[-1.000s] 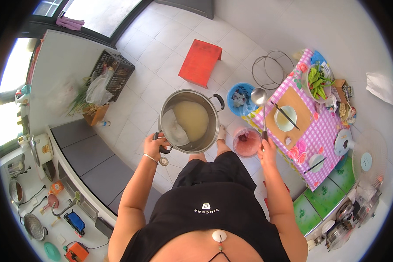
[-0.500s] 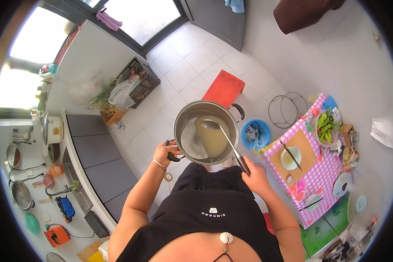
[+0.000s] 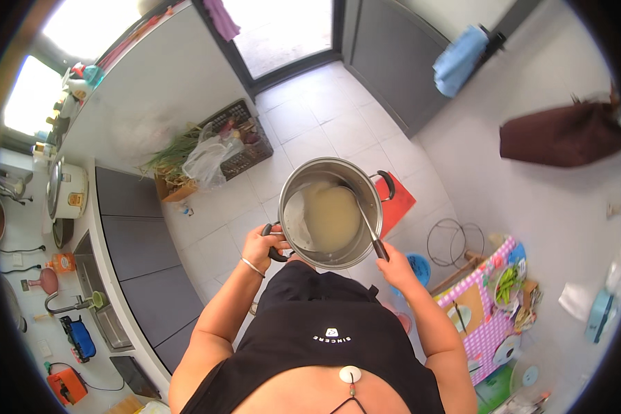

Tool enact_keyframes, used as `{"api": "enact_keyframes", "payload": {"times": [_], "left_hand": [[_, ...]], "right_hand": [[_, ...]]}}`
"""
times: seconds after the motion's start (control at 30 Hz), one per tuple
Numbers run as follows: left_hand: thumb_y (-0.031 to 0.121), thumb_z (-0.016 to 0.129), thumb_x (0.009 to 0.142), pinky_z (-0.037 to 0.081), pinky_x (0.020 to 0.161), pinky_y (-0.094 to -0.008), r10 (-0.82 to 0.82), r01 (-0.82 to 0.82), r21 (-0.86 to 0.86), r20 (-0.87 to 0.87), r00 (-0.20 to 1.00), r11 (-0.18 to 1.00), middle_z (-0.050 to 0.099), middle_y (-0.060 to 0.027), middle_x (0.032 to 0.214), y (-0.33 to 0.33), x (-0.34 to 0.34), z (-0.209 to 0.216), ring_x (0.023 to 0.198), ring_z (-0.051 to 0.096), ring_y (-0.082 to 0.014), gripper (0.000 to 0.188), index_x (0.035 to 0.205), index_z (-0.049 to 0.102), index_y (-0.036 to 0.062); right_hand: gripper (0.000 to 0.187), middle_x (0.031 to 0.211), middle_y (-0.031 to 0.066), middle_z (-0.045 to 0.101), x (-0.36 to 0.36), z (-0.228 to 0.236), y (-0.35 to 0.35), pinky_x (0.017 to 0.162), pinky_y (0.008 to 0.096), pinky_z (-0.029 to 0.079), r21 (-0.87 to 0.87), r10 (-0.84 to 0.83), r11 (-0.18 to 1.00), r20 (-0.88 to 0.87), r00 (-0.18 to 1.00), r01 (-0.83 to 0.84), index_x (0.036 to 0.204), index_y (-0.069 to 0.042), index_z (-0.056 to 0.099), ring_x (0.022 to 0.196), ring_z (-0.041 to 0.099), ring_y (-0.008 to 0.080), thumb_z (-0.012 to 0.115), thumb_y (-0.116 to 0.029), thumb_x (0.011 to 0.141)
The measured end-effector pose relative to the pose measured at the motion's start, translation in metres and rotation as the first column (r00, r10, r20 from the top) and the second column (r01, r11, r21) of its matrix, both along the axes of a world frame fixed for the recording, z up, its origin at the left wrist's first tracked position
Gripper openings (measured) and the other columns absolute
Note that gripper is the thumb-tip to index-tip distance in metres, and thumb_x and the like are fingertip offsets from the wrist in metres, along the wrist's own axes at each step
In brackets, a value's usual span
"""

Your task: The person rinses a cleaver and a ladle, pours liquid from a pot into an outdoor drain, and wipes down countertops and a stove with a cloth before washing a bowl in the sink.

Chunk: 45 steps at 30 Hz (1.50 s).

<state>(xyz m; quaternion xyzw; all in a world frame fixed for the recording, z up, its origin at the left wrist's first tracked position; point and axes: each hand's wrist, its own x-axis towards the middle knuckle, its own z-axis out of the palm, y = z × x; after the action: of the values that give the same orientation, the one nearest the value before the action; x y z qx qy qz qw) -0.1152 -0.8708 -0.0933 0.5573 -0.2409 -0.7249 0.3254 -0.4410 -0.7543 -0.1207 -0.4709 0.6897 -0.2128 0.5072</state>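
My left hand (image 3: 261, 248) is closed around one black handle of a deep stainless steel pot (image 3: 289, 234), held in front of my waist. Inside is cloudy, pale yellowish liquid (image 3: 332, 217). My right hand (image 3: 395, 265) grips the dark handle of a ladle (image 3: 370, 224), whose metal shaft leans on the pot's right rim. The ladle's bowl is down in the liquid and barely shows. On the pot's far right side the other black handle (image 3: 386, 185) is free of any hand.
A red stool (image 3: 399, 207) stands behind the pot. At right are a blue bin (image 3: 418, 268), a wire stand (image 3: 455, 241) and a table with a pink checked cloth (image 3: 481, 338). A counter with a sink (image 3: 107, 324) runs along the left; a black crate (image 3: 245, 148) sits farther off.
My body has turned left, so the table has slid toward the lower right and the door sits farther right. The ladle's bowl, visible before, has sunk into the liquid. Both grips stay.
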Motion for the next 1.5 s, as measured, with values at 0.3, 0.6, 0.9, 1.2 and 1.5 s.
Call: {"api": "enact_keyframes", "payload": {"times": [0.3,0.6,0.9,1.2,1.5], "left_hand": [[-0.01,0.046,0.066,0.046,0.049,-0.027,0.143,-0.142,0.008,-0.065,0.988,0.99,0.063,-0.0239,0.094,-0.177,0.068,0.017,0.076,0.068,-0.0307,0.03,0.095,0.051,-0.0063],[-0.011,0.046,0.064,0.046,0.047,-0.0256,0.264,-0.266,-0.017,-0.063,0.962,0.964,0.064,-0.0243,0.091,-0.339,0.091,0.036,0.074,0.068,-0.0304,0.032,0.096,0.052,-0.0071],[-0.012,0.046,0.062,0.046,0.047,-0.0274,0.413,-0.414,0.008,-0.102,0.905,0.91,0.063,-0.0256,0.094,-0.504,0.079,0.032,0.076,0.067,-0.0363,0.032,0.094,0.051,-0.0073],[-0.012,0.053,0.067,0.048,0.048,-0.0277,0.487,-0.493,0.02,-0.187,0.853,0.87,0.064,-0.0214,0.089,-0.645,0.076,-0.014,0.073,0.067,-0.0297,0.027,0.092,0.051,-0.0039],[-0.016,0.052,0.068,0.044,0.046,-0.0265,0.627,-0.615,0.125,-0.169,0.76,0.779,0.055,-0.0071,0.071,-0.742,0.05,-0.013,0.058,0.056,-0.0181,0.021,0.084,0.053,-0.001]], "right_hand": [[0.02,0.069,0.0138,0.056,0.055,0.057,-0.215,0.033,0.0211,0.026,0.64,-0.547,0.766,0.691,0.472,-0.049,0.09,-0.002,0.049,0.038,0.037,0.0089,0.048,-0.022,0.091],[0.039,0.07,0.0058,0.061,0.011,0.027,-0.441,0.046,0.0232,0.042,0.355,-0.071,0.932,0.376,0.924,-0.073,0.117,0.0,0.055,0.05,0.051,0.0087,0.052,-0.029,0.091],[0.041,0.087,0.0182,0.063,0.063,0.137,-0.814,0.072,0.0407,0.047,-0.391,0.355,0.781,-0.363,0.861,-0.487,0.114,0.001,0.056,0.082,0.06,0.0335,0.059,-0.025,0.082],[0.02,0.099,0.0191,0.059,0.257,0.112,-1.079,0.078,0.0458,0.049,-0.34,0.346,0.505,-0.762,0.547,-0.793,0.099,-0.001,0.053,0.093,0.059,0.0369,0.053,-0.014,0.084],[0.026,0.088,0.0186,0.065,0.328,0.045,-1.225,0.068,0.0441,0.051,-0.252,0.567,0.295,-0.73,0.381,-0.922,0.101,-0.007,0.057,0.082,0.064,0.0322,0.054,-0.028,0.087]]}}
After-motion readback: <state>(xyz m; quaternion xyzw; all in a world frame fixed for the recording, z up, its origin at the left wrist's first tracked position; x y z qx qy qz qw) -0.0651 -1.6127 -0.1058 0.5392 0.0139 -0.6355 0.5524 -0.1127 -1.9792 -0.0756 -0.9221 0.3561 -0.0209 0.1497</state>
